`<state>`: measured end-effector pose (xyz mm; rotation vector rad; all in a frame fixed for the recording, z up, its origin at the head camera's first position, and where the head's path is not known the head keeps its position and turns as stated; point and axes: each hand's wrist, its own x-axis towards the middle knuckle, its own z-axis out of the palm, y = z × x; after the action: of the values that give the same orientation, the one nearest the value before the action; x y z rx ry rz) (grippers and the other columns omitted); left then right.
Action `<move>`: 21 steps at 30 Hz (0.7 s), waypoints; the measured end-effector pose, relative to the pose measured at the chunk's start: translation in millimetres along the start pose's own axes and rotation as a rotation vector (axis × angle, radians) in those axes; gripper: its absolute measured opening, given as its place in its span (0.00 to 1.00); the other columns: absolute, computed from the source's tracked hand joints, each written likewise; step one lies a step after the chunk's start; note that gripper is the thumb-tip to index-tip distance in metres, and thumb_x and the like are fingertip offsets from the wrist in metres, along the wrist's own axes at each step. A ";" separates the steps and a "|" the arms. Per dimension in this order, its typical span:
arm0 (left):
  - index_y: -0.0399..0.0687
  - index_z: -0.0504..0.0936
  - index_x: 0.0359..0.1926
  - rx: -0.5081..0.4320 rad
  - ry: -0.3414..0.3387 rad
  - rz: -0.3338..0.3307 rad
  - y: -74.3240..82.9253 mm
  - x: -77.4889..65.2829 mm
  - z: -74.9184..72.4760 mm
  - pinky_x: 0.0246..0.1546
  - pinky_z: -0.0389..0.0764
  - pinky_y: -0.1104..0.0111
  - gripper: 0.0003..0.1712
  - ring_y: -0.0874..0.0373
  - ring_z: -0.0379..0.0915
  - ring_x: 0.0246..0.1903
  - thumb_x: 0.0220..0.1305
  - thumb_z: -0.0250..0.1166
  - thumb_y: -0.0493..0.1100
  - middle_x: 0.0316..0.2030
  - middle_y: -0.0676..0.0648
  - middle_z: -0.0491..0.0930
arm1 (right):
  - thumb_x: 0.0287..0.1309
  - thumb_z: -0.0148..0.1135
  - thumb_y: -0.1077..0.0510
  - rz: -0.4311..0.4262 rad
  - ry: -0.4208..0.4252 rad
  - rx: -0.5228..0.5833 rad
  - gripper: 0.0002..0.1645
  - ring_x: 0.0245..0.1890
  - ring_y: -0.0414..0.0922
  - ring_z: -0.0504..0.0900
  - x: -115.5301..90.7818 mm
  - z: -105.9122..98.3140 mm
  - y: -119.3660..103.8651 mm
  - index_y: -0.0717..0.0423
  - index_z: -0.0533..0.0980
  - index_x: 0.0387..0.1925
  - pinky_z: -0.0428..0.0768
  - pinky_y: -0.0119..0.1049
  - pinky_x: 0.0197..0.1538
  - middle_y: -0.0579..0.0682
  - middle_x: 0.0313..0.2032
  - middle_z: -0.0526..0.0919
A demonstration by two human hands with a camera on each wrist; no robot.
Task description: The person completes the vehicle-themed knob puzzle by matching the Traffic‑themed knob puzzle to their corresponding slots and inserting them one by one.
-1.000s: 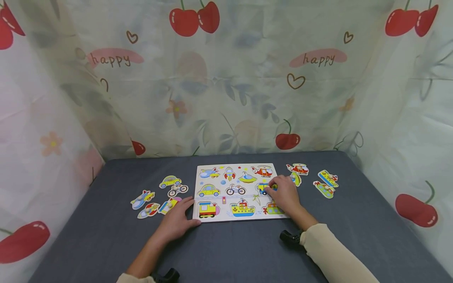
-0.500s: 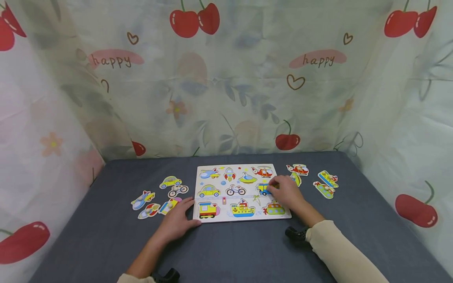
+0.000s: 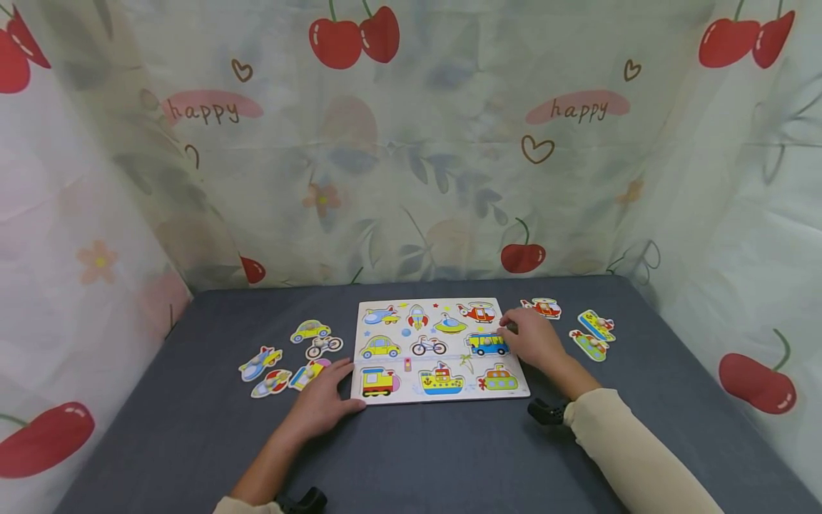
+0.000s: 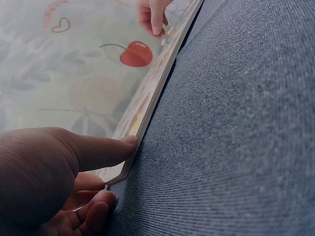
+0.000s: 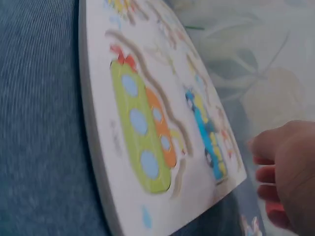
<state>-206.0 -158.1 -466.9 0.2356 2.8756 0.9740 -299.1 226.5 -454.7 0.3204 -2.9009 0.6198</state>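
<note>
Head view shows the puzzle board (image 3: 409,389) on the desk (image 3: 437,457), likely light, stiff, best held by its edges; left hand (image 3: 324,403) pinches its near corner; right hand (image 3: 534,340) hangs loosely curled, seemingly empty.

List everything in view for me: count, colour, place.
Puzzle board: one, white, centre
Bus piece: one, blue-yellow, on board's right
Car piece: one, yellow, left of board
Bicycle piece: one, black and white, left
Plane piece: one, blue-yellow, far left
Rocket piece: one, red-yellow, far left
Train piece: one, multicoloured, left, partly hidden
Helicopter piece: one, red, right of board
Ship piece: one, yellow-blue, far right
Submarine piece: one, green, far right
Tablecloth: one, grey, under the board
Curtain: count unclear, pale, back and sides
Wrist devices: two, black, either side
Sleeves: two, beige, lower head view
Left hand: one, at board's near left corner
Right hand: one, beside board's right edge
</note>
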 end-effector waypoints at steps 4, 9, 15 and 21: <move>0.39 0.71 0.66 0.001 -0.001 -0.004 -0.2 0.2 0.9 0.62 0.63 0.46 0.42 0.41 0.61 0.65 0.51 0.75 0.48 0.66 0.39 0.66 | 0.60 0.66 0.56 -0.010 0.058 -0.055 0.13 0.52 0.56 0.75 0.4 2.3 7.2 0.59 0.81 0.44 0.72 0.55 0.56 0.58 0.46 0.82; 0.40 0.71 0.66 -0.004 -0.002 -0.007 0.6 0.0 0.7 0.62 0.63 0.46 0.42 0.41 0.61 0.65 0.52 0.75 0.48 0.66 0.40 0.66 | 0.59 0.66 0.58 -0.014 0.119 -0.074 0.12 0.56 0.59 0.72 -0.6 3.7 17.7 0.58 0.81 0.44 0.68 0.57 0.59 0.59 0.50 0.80; 0.40 0.71 0.66 -0.004 -0.004 -0.007 1.3 -0.5 0.3 0.62 0.63 0.45 0.42 0.40 0.61 0.65 0.52 0.75 0.48 0.66 0.39 0.66 | 0.58 0.66 0.60 0.005 0.134 -0.063 0.14 0.57 0.61 0.71 -1.5 5.4 32.9 0.59 0.80 0.46 0.67 0.58 0.60 0.60 0.52 0.79; 0.40 0.71 0.66 0.000 -0.002 -0.006 0.2 -0.6 0.5 0.62 0.63 0.45 0.42 0.41 0.61 0.65 0.52 0.75 0.48 0.66 0.40 0.66 | 0.60 0.64 0.59 0.044 0.116 -0.077 0.17 0.58 0.64 0.69 0.3 6.0 46.1 0.61 0.80 0.50 0.64 0.61 0.61 0.63 0.54 0.77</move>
<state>-205.3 -157.7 -467.1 0.2279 2.8726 0.9720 -311.1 265.0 -477.8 0.2038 -2.8187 0.5129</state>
